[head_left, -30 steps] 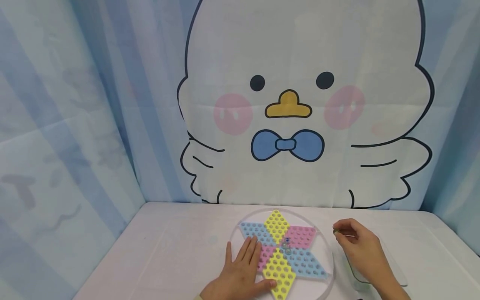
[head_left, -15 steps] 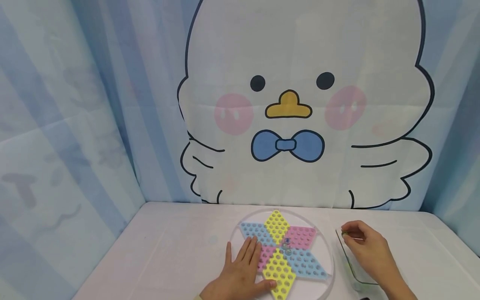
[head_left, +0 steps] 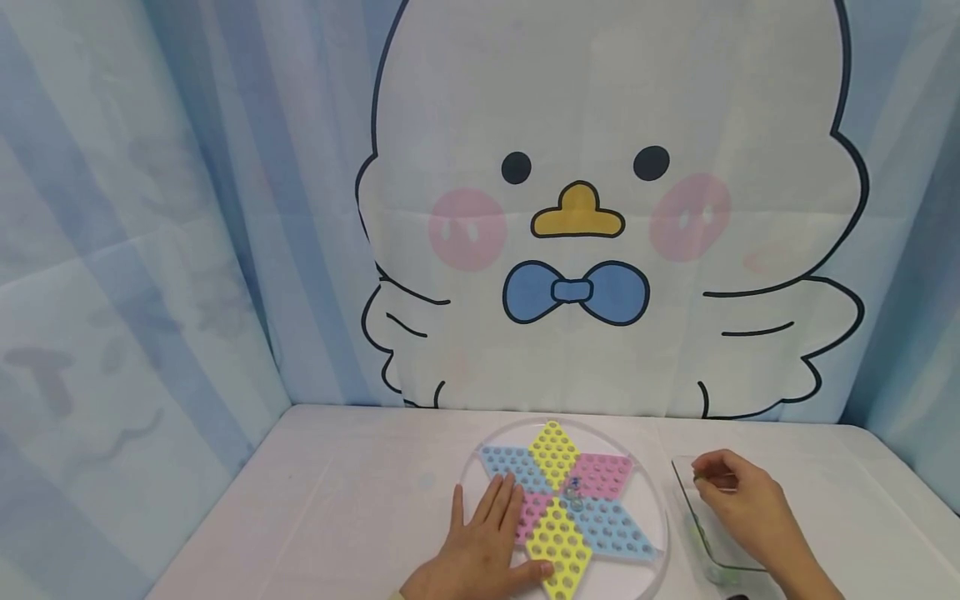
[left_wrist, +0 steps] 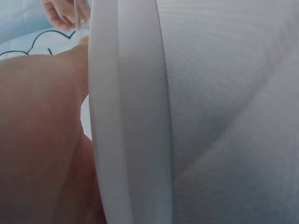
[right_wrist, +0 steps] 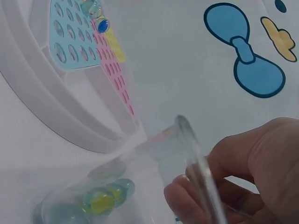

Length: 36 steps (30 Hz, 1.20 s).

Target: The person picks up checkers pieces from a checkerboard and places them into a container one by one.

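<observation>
Star board (head_left: 558, 537), holed, round-rimmed, glassy marbles (right_wrist: 103, 25)

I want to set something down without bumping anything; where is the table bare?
Widest: the table left of the left hand. Another patch lies right of the right hand. Crowded: the game board and clear container, with only a narrow strip between.

My right hand (right_wrist: 261, 163) low at right, fingers bent; blurred rim of clear container (right_wrist: 189, 137) crosses in front of them, so what fingertips hold I cannot tell; yellow-and-blue marbles (right_wrist: 103, 201) inside, lower left; near it, white-rimmed game board (right_wrist: 42, 93), holed sections light blue, pink, yellow; blue marble (right_wrist: 103, 25) on it; pale backdrop (right_wrist: 163, 60) behind, printed with blue bow tie (right_wrist: 243, 49).
</observation>
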Each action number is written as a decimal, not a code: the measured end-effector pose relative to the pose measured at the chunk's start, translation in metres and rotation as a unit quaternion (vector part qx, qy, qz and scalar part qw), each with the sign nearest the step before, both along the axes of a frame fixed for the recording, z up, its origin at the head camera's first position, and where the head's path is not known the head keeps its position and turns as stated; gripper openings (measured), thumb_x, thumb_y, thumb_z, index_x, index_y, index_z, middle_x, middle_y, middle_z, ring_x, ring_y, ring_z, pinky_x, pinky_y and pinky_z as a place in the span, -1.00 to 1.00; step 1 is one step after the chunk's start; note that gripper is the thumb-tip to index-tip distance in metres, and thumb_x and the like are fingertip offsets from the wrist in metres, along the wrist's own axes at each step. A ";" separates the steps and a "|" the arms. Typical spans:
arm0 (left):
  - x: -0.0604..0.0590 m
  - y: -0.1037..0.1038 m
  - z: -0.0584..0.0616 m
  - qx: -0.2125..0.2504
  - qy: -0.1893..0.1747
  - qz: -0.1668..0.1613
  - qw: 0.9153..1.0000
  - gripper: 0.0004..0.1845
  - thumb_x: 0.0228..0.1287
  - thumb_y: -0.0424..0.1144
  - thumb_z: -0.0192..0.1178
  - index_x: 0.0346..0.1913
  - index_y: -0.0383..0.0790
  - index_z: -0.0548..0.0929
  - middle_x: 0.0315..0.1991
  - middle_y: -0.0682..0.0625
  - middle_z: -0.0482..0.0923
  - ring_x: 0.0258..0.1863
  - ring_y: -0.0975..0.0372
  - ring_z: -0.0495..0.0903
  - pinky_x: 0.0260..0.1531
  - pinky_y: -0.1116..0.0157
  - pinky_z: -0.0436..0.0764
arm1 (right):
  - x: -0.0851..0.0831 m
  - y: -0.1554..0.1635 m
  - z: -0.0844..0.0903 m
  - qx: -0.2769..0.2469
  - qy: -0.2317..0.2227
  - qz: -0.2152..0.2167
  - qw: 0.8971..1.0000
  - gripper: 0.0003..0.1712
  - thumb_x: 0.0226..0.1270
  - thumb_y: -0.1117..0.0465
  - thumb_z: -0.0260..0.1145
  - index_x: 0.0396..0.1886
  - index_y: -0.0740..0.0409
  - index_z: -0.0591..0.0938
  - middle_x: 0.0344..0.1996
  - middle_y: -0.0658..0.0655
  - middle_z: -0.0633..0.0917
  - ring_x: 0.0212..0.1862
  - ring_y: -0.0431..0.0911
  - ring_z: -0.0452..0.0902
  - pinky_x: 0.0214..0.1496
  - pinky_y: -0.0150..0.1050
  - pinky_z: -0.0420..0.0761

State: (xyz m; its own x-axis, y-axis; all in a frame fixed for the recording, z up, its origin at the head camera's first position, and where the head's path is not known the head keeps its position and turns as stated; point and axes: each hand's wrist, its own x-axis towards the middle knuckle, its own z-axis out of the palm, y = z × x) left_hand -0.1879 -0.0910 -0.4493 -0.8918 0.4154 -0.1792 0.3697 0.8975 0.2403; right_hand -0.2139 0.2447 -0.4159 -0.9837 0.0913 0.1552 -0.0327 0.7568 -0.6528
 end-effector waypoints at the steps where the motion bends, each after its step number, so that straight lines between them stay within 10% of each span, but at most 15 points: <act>1: 0.001 0.000 0.001 -0.002 0.004 0.001 1.000 0.13 0.20 0.62 -0.29 0.60 -0.12 -0.07 0.64 -0.04 -0.22 0.63 0.10 -0.24 0.41 -0.34 -0.23 | -0.001 0.001 0.000 0.004 -0.004 0.000 1.000 -0.76 0.31 0.29 0.27 -0.06 0.29 0.60 -0.14 0.26 0.73 -0.06 0.13 0.67 -0.14 -0.08 0.68; 36: -0.001 -0.003 -0.005 0.032 0.000 -0.001 0.999 0.19 0.11 0.69 -0.41 0.60 -0.12 -0.07 0.64 -0.03 -0.24 0.63 0.12 -0.27 0.42 -0.33 -0.30 | -0.011 0.002 -0.012 0.046 -0.064 0.017 0.997 -0.90 0.18 0.40 0.33 -0.29 0.26 0.61 -0.36 0.09 0.71 -0.29 -0.09 0.61 -0.17 -0.07 0.63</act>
State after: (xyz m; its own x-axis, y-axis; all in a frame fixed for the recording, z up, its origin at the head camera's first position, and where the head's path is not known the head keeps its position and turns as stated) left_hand -0.1893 -0.0939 -0.4543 -0.8911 0.4274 -0.1528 0.3710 0.8798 0.2972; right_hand -0.2246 0.2465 -0.4280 -0.9982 0.0486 0.0350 0.0192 0.8131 -0.5818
